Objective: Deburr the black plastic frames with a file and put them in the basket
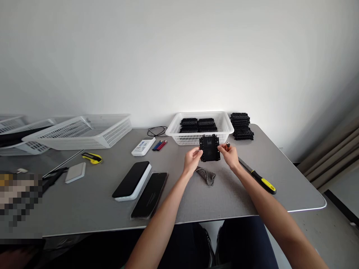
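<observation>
A flat black plastic part (210, 148) with toothed edges is held up above the table, in front of a white basket. My left hand (193, 158) pinches its left edge between thumb and fingers. The opposite edge is gripped by my right hand (230, 155). A small orange-brown object (227, 147) also shows at the fingers of my right hand; its kind is unclear. Below the part lies a crumpled grey cloth (206, 176). Just right of my right forearm rests a file-like tool (263, 181) with a black and yellow handle, its blade partly hidden.
More black parts lie in the white basket (183, 140), and others are stacked (242, 127) to its right. Leftward are lighters (160, 145), a white box (143, 146), phone-like slabs (150, 196), a yellow cutter (94, 158) and another basket (114, 132). The table edge (303, 210) runs in front.
</observation>
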### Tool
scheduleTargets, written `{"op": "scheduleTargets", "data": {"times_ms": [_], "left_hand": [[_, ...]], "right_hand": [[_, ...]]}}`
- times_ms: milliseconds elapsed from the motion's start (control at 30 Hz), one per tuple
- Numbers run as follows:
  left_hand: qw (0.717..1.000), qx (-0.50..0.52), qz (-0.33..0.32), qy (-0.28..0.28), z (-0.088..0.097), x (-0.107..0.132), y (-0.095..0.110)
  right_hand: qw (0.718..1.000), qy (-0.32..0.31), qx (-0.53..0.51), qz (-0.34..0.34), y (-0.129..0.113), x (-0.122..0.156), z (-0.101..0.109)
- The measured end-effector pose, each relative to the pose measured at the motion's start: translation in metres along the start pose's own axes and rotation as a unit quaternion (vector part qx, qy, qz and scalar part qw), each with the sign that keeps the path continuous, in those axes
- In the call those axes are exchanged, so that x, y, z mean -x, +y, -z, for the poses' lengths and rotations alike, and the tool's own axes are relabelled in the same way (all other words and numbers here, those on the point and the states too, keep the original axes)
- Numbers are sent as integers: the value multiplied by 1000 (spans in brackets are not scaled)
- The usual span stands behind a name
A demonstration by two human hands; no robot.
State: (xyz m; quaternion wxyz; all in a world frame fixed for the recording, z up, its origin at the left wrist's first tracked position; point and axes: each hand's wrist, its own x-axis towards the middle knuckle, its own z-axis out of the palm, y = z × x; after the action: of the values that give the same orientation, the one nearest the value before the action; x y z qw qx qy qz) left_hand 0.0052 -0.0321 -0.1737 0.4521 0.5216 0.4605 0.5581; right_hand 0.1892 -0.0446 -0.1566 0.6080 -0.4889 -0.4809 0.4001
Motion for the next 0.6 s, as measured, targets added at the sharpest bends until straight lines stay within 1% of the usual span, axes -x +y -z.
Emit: {"op": "scheduleTargets", "data": {"times_ms": [100,200,300,367,467,533,600], "left_hand": [[1000,4,1,-17,-1,1,1],[1000,4,-1,-18,-2,2,1],[1000,5,-5,-13,-1,1,-1],[1000,6,-8,-10,0,0,-2],[1000,6,-15,-9,0,-1,-4],[1000,5,-22,-12,0,-1,-4],[999,3,-33,-14,0,-2,-5]], "right_hand": [[1000,18,-1,15,2,0,-1],[999,40,-11,24,3,2,-4],[998,31,-40,39,-1,6,-7],[997,6,-54,53,-4,9,-8],[996,-52,-57,54,-10,12,-9],[992,-98,-68,34,-11,14,-11],[986,-140,-89,-3,-12,16,-13]]}}
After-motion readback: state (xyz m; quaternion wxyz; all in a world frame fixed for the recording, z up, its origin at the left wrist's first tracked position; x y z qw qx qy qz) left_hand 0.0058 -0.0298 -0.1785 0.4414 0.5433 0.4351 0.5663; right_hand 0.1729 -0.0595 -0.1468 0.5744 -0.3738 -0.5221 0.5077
